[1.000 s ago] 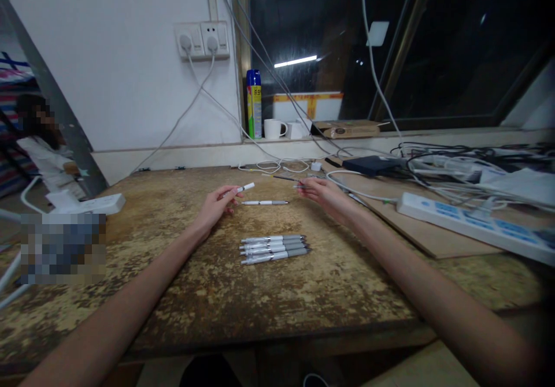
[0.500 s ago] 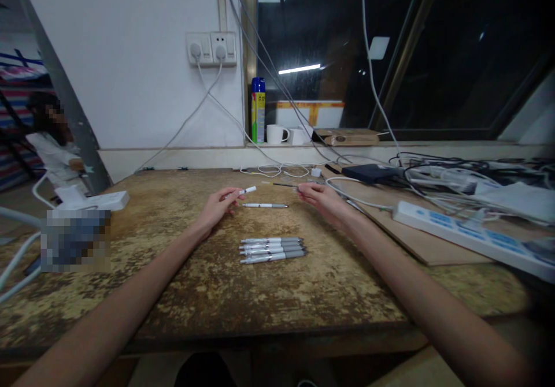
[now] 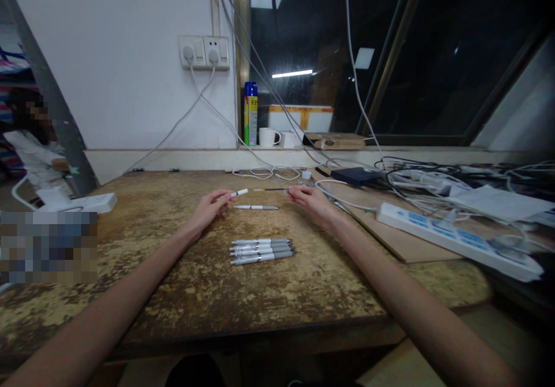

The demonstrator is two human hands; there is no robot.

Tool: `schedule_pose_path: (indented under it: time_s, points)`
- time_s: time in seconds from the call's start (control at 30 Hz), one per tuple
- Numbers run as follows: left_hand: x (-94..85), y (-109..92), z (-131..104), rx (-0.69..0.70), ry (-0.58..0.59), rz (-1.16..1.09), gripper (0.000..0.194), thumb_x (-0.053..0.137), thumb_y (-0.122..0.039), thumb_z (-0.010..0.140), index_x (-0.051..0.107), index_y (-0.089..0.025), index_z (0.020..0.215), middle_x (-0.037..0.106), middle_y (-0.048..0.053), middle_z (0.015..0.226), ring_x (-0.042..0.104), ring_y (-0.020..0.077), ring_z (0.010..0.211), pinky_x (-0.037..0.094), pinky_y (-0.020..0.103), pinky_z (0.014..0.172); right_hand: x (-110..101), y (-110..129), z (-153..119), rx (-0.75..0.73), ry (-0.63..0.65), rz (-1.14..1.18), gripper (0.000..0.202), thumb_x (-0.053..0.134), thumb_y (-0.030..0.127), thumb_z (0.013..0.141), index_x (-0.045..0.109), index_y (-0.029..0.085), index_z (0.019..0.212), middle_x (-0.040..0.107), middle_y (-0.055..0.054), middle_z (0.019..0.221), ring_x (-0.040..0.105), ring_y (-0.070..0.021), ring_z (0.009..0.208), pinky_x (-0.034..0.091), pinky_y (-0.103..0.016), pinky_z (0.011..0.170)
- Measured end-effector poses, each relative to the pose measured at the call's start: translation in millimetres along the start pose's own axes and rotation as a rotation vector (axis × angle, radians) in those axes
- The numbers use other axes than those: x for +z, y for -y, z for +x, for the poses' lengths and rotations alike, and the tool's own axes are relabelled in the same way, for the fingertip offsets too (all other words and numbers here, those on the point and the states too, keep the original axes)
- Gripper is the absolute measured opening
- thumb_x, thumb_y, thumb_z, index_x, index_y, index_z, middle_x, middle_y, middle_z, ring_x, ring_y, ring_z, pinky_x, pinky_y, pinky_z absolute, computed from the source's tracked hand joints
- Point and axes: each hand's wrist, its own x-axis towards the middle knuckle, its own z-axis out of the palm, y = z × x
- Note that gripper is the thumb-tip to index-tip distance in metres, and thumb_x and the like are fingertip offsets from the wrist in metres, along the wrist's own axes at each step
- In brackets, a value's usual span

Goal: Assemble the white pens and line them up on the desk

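My left hand point(image 3: 212, 208) is closed on a white pen barrel point(image 3: 240, 192), whose end points right. Pinched by its right end in my right hand point(image 3: 309, 201) is a thin dark pen refill point(image 3: 274, 189), its lighter tip towards the barrel; a gap separates the two parts. Just below them one white and grey pen point(image 3: 256, 207) lies flat on the worn wooden table point(image 3: 182, 294). Nearer to me, several similar pens point(image 3: 262, 250) lie side by side in a group.
A power strip point(image 3: 455, 239) and tangled cables point(image 3: 416, 173) cover the right side, beside a thin board point(image 3: 403, 239). Another power strip point(image 3: 97, 202) sits at the left edge. A spray can point(image 3: 250, 115) and a mug point(image 3: 269, 137) stand on the sill. A person point(image 3: 34, 138) is at far left.
The view has shifted slightly to the right. My right hand has brought the refill a little closer to the barrel's line; both hands keep their hold.
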Motion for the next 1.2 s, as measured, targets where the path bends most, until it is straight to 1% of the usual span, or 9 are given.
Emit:
schedule_pose_path:
  time_s: [0.13, 0.33, 0.5, 0.67, 0.77, 0.87, 1.0, 1.1, 1.2]
  points:
    - [0.3, -3.3, -2.6, 0.0, -0.004, -0.012, 0.054, 0.074, -0.06, 0.08, 0.075, -0.018, 0.114, 0.073, 0.01, 0.108, 0.061, 0.0176, 0.085, 0.049, 0.023, 0.062, 3.8, 1.1, -1.6, 0.007, -0.004, -0.019, 0.018, 0.084, 0.027, 0.075, 0.078, 0.016, 0.087, 0.075, -0.003, 0.085, 0.066, -0.0122, 0.077, 0.053, -0.024, 0.085]
    - [1.9, -5.1, -2.7, -0.031, -0.008, -0.011, 0.053, 0.075, -0.06, 0.079, 0.075, -0.018, 0.111, 0.073, 0.009, 0.105, 0.061, 0.0181, 0.083, 0.049, 0.024, 0.062, 5.4, -0.3, -0.5, 0.011, -0.018, -0.031, 0.014, 0.083, 0.027, 0.076, 0.079, 0.017, 0.085, 0.076, -0.004, 0.085, 0.067, -0.0135, 0.078, 0.053, -0.025, 0.086]
    - [4.5, -7.4, -2.9, -0.04, 0.013, -0.01, 0.055, 0.076, -0.06, 0.078, 0.075, -0.017, 0.112, 0.073, 0.009, 0.104, 0.061, 0.0178, 0.084, 0.048, 0.024, 0.062, 2.9, -1.7, -0.2, -0.019, -0.029, -0.009, 0.013, 0.08, 0.029, 0.081, 0.078, 0.017, 0.083, 0.076, -0.004, 0.086, 0.067, -0.0133, 0.078, 0.054, -0.025, 0.087]
    - [4.8, -9.9, -3.5, -0.044, 0.004, -0.011, 0.056, 0.076, -0.061, 0.076, 0.075, -0.016, 0.11, 0.074, 0.01, 0.102, 0.06, 0.0175, 0.081, 0.047, 0.024, 0.061, 0.9, -4.4, 3.0, 0.026, -0.064, 0.003, 0.011, 0.078, 0.028, 0.084, 0.076, 0.017, 0.082, 0.077, -0.006, 0.088, 0.069, -0.0137, 0.076, 0.056, -0.026, 0.083]
    - [4.9, -11.8, -3.8, -0.038, -0.005, -0.013, 0.055, 0.076, -0.061, 0.076, 0.075, -0.017, 0.109, 0.074, 0.01, 0.102, 0.06, 0.0176, 0.08, 0.047, 0.025, 0.061, 1.2, -3.7, 3.6, 0.064, -0.079, 0.062, 0.01, 0.074, 0.026, 0.087, 0.076, 0.017, 0.082, 0.077, -0.005, 0.086, 0.069, -0.0131, 0.074, 0.057, -0.024, 0.08]
    - [5.5, -13.5, -4.0, -0.03, -0.014, -0.024, 0.056, 0.077, -0.062, 0.076, 0.075, -0.017, 0.108, 0.074, 0.01, 0.101, 0.059, 0.0176, 0.08, 0.047, 0.025, 0.06, 2.8, 0.8, 1.3, 0.093, -0.086, 0.119, 0.013, 0.07, 0.025, 0.09, 0.075, 0.017, 0.081, 0.076, -0.004, 0.084, 0.069, -0.0118, 0.071, 0.056, -0.022, 0.076]
    - [6.6, -14.7, -4.4, -0.032, -0.014, -0.03, 0.055, 0.077, -0.062, 0.075, 0.075, -0.017, 0.107, 0.073, 0.009, 0.1, 0.06, 0.0178, 0.08, 0.047, 0.025, 0.06, 5.8, 7.1, -2.9, 0.111, -0.107, 0.128, 0.017, 0.067, 0.025, 0.092, 0.073, 0.017, 0.079, 0.076, -0.004, 0.082, 0.067, -0.011, 0.068, 0.055, -0.021, 0.073]
    - [6.4, -14.4, -4.6, -0.029, -0.004, -0.024, 0.054, 0.076, -0.061, 0.077, 0.075, -0.018, 0.108, 0.073, 0.009, 0.102, 0.06, 0.0179, 0.081, 0.048, 0.024, 0.061, 7.8, 7.8, -3.9, 0.109, -0.118, 0.128, 0.019, 0.064, 0.025, 0.093, 0.072, 0.017, 0.078, 0.075, -0.005, 0.081, 0.067, -0.0108, 0.067, 0.054, -0.02, 0.07]
    - [5.0, -12.3, -3.5, -0.008, 0.007, -0.017, 0.052, 0.074, -0.06, 0.08, 0.075, -0.018, 0.111, 0.073, 0.009, 0.103, 0.06, 0.0178, 0.083, 0.047, 0.024, 0.062, 8.9, 5.2, -2.9, 0.11, -0.118, 0.114, 0.019, 0.065, 0.025, 0.093, 0.072, 0.017, 0.078, 0.075, -0.005, 0.08, 0.067, -0.0114, 0.067, 0.055, -0.021, 0.069]
